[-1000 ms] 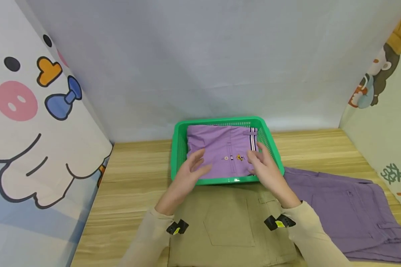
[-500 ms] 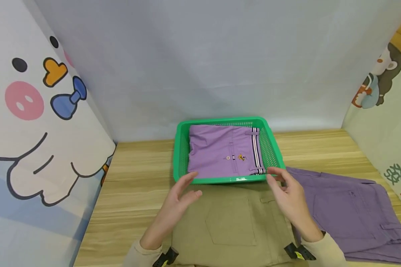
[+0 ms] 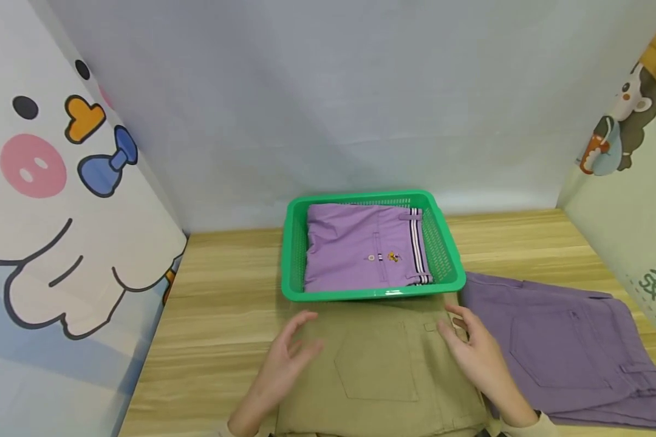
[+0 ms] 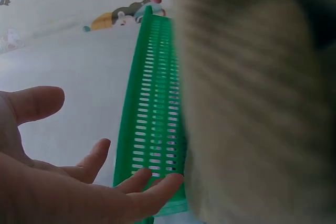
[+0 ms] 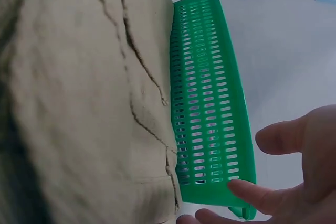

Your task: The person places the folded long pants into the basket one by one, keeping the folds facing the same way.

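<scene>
Folded khaki trousers (image 3: pixel 377 364) with a back pocket lie on the table in front of a green plastic basket (image 3: pixel 288 249). My left hand (image 3: pixel 284 361) is over their left edge, fingers loosely bent and nothing in them. Over the right edge hovers my right hand (image 3: pixel 478 355), fingers likewise relaxed and holding nothing. Inside the basket lies a folded lilac garment (image 3: pixel 355 249) with a striped waistband and a small embroidered motif. The wrist views show the basket's slotted wall beyond my left fingers (image 4: pixel 157 192) and right fingers (image 5: pixel 257 195), with the khaki cloth close by.
Folded dark purple trousers (image 3: pixel 563 352) lie on the right, close beside the khaki pair. Bare wood table (image 3: pixel 218 303) shows at the left. A pale curtain (image 3: pixel 328 109) stands behind, with cartoon-printed panels (image 3: pixel 38 212) at the sides.
Both hands have drawn back from over the basket toward me and now hover above the khaki trousers' sides. The lilac garment stays in the basket.
</scene>
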`<state>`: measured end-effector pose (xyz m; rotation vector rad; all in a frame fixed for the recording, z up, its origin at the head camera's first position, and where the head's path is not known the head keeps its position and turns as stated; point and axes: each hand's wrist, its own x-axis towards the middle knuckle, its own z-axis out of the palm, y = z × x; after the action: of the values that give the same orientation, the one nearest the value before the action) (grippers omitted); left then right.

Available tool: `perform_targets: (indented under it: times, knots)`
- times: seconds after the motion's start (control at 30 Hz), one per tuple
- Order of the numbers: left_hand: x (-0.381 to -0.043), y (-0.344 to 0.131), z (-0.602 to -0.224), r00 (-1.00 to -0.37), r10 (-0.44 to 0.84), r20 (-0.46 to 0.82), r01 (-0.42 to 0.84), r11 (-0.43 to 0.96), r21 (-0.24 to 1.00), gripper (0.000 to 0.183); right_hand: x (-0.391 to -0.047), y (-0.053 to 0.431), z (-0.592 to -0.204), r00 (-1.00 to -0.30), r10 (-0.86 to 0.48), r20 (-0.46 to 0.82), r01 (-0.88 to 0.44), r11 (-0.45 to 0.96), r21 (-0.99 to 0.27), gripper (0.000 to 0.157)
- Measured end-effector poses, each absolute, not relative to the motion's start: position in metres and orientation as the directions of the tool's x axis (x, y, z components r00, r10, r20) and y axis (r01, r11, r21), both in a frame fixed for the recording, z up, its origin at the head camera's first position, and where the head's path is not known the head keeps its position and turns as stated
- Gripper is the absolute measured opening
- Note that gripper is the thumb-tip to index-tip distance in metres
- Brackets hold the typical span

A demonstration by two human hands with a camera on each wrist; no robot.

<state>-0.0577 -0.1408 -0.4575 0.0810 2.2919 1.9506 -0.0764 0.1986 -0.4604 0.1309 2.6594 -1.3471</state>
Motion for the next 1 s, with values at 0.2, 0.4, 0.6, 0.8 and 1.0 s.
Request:
perform_targets:
  times: [0.2,0.4,0.6,0.8,1.0]
  knots:
    - [-0.054,-0.146,-0.48,-0.994,0.072,-0.086,-0.054,0.364,0.93,0.056,-0.073,0.2,-0.47,-0.97,0.005,-0.243,0.187,0.654,-0.733,0.069]
    - [-0.053,-0.15,-0.488,-0.991,0.067,-0.119,-0.072,0.482,0.873,0.064,-0.072,0.206,-0.481,-0.945,0.008,-0.328,0.237,0.708,-0.666,0.082]
    - [-0.055,-0.157,-0.489,-0.988,0.06,-0.145,-0.087,0.561,0.823,0.071,-0.075,0.212,-0.485,-0.929,0.026,-0.37,0.279,0.706,-0.651,0.088]
    - [-0.059,-0.163,-0.492,-0.984,0.048,-0.172,-0.111,0.591,0.799,0.075,-0.076,0.217,-0.487,-0.905,-0.005,-0.426,0.305,0.691,-0.656,0.094]
    - [-0.06,-0.166,-0.497,-0.982,0.054,-0.179,-0.116,0.571,0.813,0.077,-0.076,0.217,-0.489,-0.886,-0.033,-0.462,0.338,0.637,-0.693,0.1]
